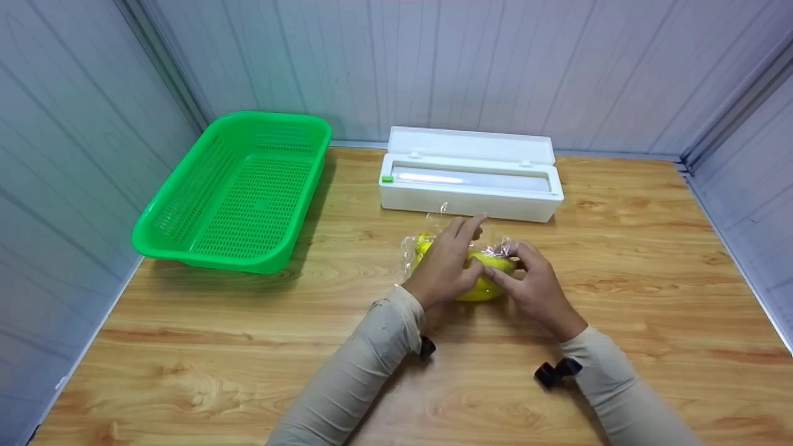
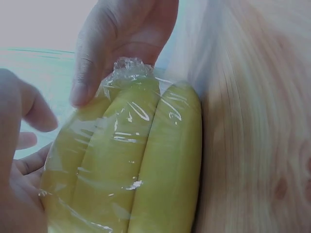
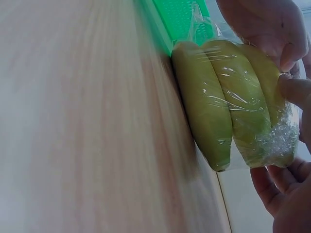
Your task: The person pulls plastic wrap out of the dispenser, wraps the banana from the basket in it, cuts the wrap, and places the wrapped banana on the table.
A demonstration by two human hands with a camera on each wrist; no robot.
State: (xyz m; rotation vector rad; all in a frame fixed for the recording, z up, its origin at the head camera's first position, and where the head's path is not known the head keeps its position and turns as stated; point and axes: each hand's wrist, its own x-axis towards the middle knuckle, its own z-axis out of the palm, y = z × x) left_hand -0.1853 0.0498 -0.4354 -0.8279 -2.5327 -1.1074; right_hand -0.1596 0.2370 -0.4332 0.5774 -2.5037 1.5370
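Note:
A bunch of yellow bananas (image 1: 483, 292) lies on the wooden table, covered in clear plastic wrap (image 1: 408, 249). Over the bunch's top and left side rests my left hand (image 1: 445, 263), its index finger stretched forward; it hides part of the fruit. At the right end, my right hand (image 1: 534, 286) pinches crumpled wrap between thumb and fingers. The left wrist view shows that gathered film (image 2: 131, 69) bunched at the banana tips. Smooth, shiny film is stretched over the bananas (image 3: 201, 107) in the right wrist view, where both thumbs come close together.
A white wrap dispenser box (image 1: 471, 203) with its lid raised stands just beyond the hands. To the left is a green perforated basket (image 1: 285, 255). Pale panel walls (image 1: 409, 68) border the table at the back and sides.

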